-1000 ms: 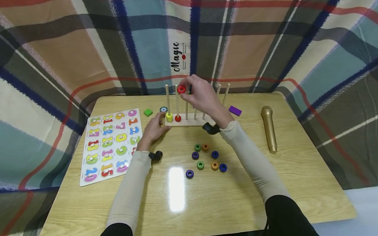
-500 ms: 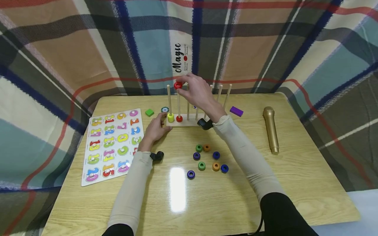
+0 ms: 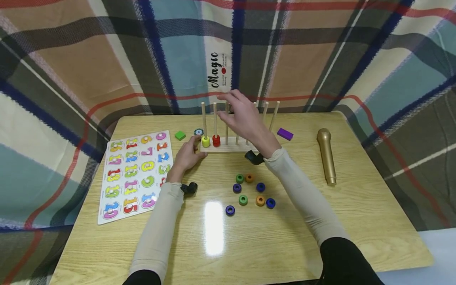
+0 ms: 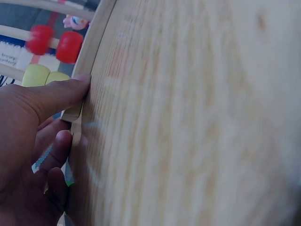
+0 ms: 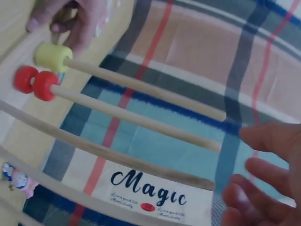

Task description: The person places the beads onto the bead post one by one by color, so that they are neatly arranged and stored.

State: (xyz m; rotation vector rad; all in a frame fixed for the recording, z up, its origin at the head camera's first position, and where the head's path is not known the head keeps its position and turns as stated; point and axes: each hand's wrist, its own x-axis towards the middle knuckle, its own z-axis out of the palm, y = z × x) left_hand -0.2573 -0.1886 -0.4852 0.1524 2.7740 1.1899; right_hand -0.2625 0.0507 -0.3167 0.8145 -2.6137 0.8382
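A wooden peg stand (image 3: 233, 148) with a row of upright pegs stands toward the table's back. My left hand (image 3: 186, 160) holds its left end, thumb (image 4: 70, 92) on the front edge and the other fingers curled behind. Yellow rings (image 3: 205, 141) sit at the bottom of the leftmost peg. On the second peg are two red rings (image 5: 45, 85), with a small gap between them in the right wrist view. My right hand (image 3: 246, 118) is above the stand near the peg tops, fingers apart and holding nothing; it hides parts of the middle pegs.
Loose green, orange and blue rings (image 3: 243, 200) lie in front of the stand. A number puzzle board (image 3: 137, 178) is at left, a gold microphone-shaped object (image 3: 325, 156) at right. Near the stand are a green block (image 3: 180, 135) and a purple block (image 3: 285, 134). Plaid cloth (image 3: 303, 59) hangs behind.
My right hand brought a red ring over the second peg and let it go; the ring dropped down onto the lower red one. The hand then drew slightly right. My left hand stayed put.
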